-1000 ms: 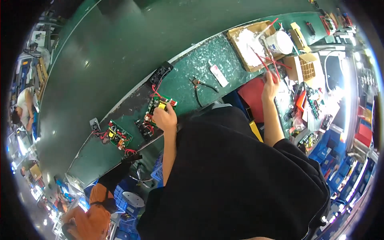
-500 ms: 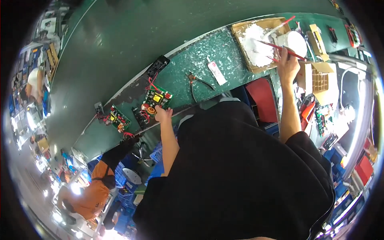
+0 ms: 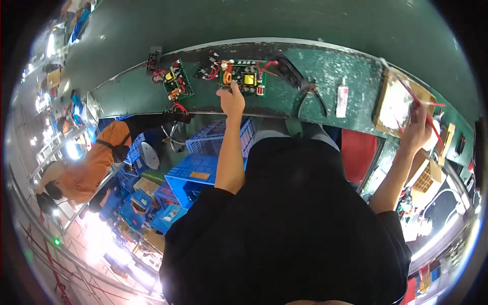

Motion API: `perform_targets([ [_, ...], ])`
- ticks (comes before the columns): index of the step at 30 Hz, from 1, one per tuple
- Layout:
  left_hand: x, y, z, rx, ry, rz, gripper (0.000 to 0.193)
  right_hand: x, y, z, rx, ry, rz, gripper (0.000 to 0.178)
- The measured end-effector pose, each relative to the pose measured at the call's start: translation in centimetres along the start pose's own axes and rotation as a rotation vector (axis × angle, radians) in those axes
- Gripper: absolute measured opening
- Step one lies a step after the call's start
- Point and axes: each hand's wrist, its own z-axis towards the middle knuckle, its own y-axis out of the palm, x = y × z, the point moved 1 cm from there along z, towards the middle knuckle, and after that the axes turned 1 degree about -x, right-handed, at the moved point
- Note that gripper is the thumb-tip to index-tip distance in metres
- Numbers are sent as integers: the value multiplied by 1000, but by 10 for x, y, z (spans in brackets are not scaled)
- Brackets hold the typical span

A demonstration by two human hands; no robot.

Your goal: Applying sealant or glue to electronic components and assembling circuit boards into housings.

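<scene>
While the right grip clasps it, a red stick slants out forward-left.

The tabletop looks scuffed, the tray cardboard.

We wear a loose black top, its sleeves stopping around our elbows; grey legwear shows on its far side.

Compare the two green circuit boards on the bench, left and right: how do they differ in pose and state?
The left board has its long side slanting steeply up the view; the right board has its long side along the bench.
The left hand overlaps the right board's near edge; no hand overlaps the left board.
Both carry a yellow block.
</scene>
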Motion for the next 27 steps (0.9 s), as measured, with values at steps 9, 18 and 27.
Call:
perform_targets([
  [9,114,3,-39,-66,879,226,56,65,253,-43,-728,168,-62,17],
  [18,66,24,-32,-11,953,130,38,107,317,-80,-933,208,-38,21],
  [27,23,28,-32,109,1000,53,26,106,322,-103,-1026,66,-81,21],
])
